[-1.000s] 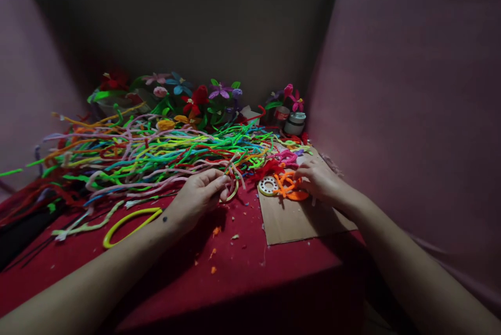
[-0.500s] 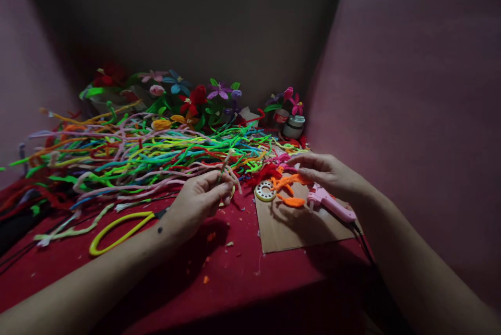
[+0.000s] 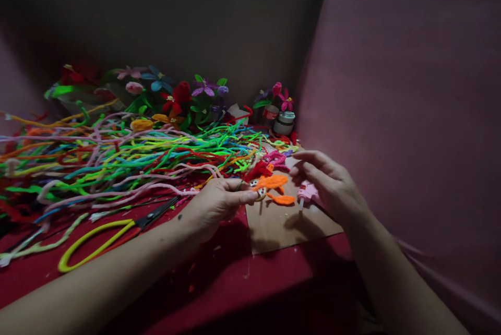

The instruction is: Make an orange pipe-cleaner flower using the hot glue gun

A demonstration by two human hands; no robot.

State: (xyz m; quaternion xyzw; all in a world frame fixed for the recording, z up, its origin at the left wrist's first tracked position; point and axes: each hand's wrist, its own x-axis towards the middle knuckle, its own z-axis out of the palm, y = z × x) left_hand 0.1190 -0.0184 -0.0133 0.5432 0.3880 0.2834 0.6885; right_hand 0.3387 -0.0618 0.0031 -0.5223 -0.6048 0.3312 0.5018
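Observation:
My left hand (image 3: pixel 219 202) is closed in a pinch on a thin green stem (image 3: pixel 238 184), most of it hidden by the fingers. Just past the fingertips is an orange fuzzy petal piece (image 3: pixel 272 182); whether they hold it too, I cannot tell. Partly behind that piece shows a pale bobbin with holes (image 3: pixel 261 194). A second orange petal (image 3: pixel 282 199) lies on the brown board (image 3: pixel 270 236). Over the pink glue gun (image 3: pixel 307 192) hovers my right hand (image 3: pixel 326 178), fingers loosely bent and apart, with nothing visible in them. It hides the gun's handle.
A wide heap of coloured pipe cleaners (image 3: pixel 129 155) covers the left and middle of the red table (image 3: pixel 235 283). Yellow-handled scissors (image 3: pixel 97 241) lie beside my left forearm. Fuzzy flowers (image 3: pixel 172 100) and a small jar (image 3: pixel 284 122) stand along the back wall.
My left hand has moved right, from above the red cloth to the orange pieces and bobbin. My right hand has shifted off the orange pieces onto the glue gun's side. The view has turned slightly right.

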